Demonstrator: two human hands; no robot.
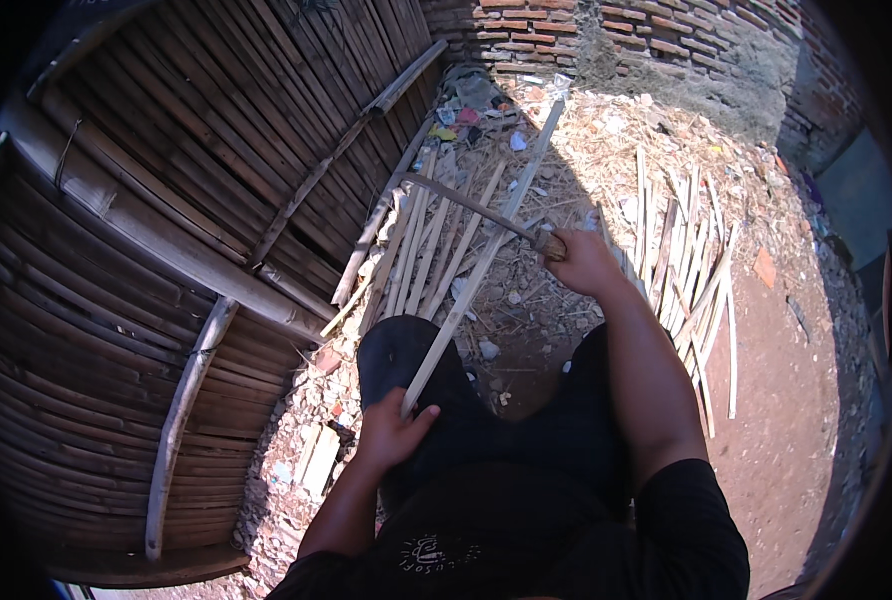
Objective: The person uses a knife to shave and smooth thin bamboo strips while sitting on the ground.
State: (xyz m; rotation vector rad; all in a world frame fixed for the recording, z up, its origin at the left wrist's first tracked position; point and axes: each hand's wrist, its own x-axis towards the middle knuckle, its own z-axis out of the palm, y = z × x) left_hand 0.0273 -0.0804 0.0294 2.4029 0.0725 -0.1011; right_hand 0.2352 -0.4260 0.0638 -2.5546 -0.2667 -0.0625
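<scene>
My left hand [391, 437] is closed round the near end of a long pale bamboo strip [476, 280], beside my left thigh. From there the strip slants away over my left knee towards the brick wall. In my right hand [583, 264], past my right knee, is the wooden handle of a machete [471, 203]. Its long, dark, narrow blade points left and lies across the strip about midway along. Whether the blade touches the strip I cannot tell.
Several split strips [431, 240] lie on the ground just beyond my left knee. A bigger pile of strips [691, 260] is spread to the right. A slatted bamboo wall [196, 130] rises on the left, and a brick wall [656, 35] closes the far side. Rubble and litter [466, 115] cover the ground.
</scene>
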